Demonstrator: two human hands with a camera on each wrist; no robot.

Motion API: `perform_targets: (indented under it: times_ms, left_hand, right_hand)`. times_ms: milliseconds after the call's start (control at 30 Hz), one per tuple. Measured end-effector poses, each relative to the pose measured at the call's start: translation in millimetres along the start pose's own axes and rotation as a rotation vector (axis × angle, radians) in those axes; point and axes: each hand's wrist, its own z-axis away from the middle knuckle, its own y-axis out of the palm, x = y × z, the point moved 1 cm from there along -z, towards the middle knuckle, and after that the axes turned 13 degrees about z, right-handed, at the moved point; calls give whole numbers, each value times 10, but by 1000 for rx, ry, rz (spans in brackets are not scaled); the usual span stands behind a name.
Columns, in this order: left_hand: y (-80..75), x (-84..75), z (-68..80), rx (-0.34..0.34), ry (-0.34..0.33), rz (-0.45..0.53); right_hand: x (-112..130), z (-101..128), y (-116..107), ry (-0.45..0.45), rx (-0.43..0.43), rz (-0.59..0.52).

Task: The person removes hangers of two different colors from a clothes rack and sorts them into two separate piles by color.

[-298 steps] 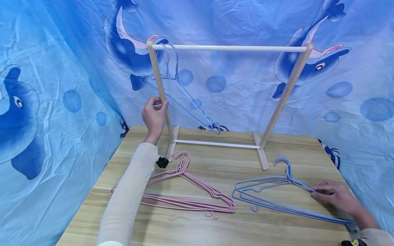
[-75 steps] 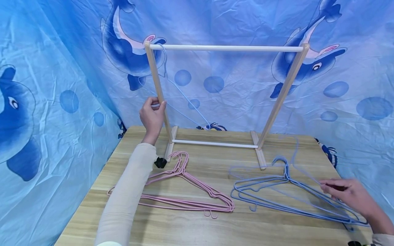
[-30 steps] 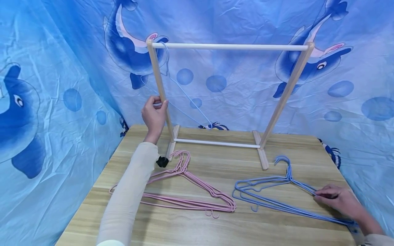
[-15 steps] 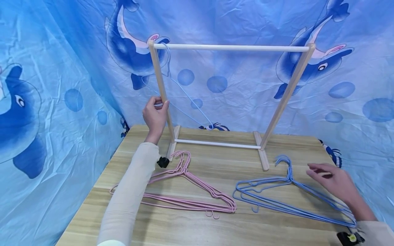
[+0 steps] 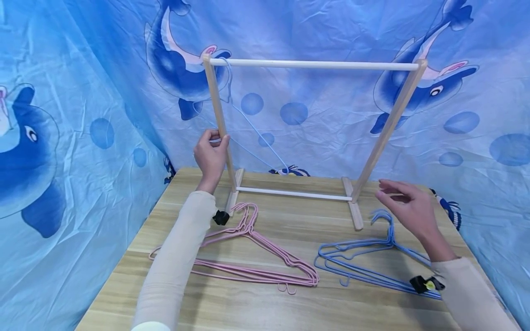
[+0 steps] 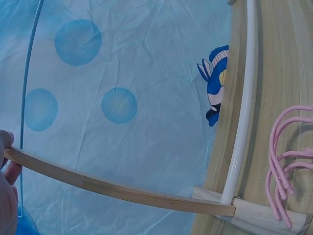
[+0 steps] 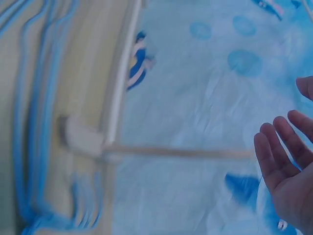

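Observation:
My left hand (image 5: pixel 210 154) grips the left wooden post (image 5: pixel 216 99) of a small clothes rack, thumb and fingers around it. One light blue hanger (image 5: pixel 260 135) hangs from the left end of the rack's white top rail (image 5: pixel 314 65). My right hand (image 5: pixel 407 207) is raised over the table near the rack's right foot, holding nothing; in the right wrist view its fingers (image 7: pixel 281 152) are spread and slightly bent. Below it lies a stack of several blue hangers (image 5: pixel 390 232), partly hidden by the right forearm. Several pink hangers (image 5: pixel 248 228) lie stacked at left, partly behind the left sleeve.
The rack stands at the back of a wooden table (image 5: pixel 265 312), with a white lower bar (image 5: pixel 294 193) and a right post (image 5: pixel 387 131). A blue curtain (image 5: pixel 327 138) with dolphin prints hangs close behind and along both sides.
Two hangers hung from the rail at first; one has come off and been laid on the blue stack. My right hand let go and moved up and left. The left hand keeps its grip.

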Motion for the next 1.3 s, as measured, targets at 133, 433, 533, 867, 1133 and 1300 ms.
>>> perform_targets:
  times_ms: [133,433,533,867,1133,1300]
  left_hand:
    - [5,-9,5,4,0,-2]
    - [14,1,9,3,-4,-1]
    - [9,0,17,4,-2,-3]
    - [-10,-3,31,6,12,-12]
    - [-15,2,19,5,6,-30]
    - [-10,21,12,5,-2,-30]
  right_hand:
    - [213,-173,124,-6,18,-41]
    - [706,-532,352,-31,137,-79]
    - [845,-630,422,-54,156,-105]
    - [1344,-940,623,-154,107,-166]
    - [1645,-1127,865,-189,126,-230]
    - [1819,-1190,1009,-187,131,-252]
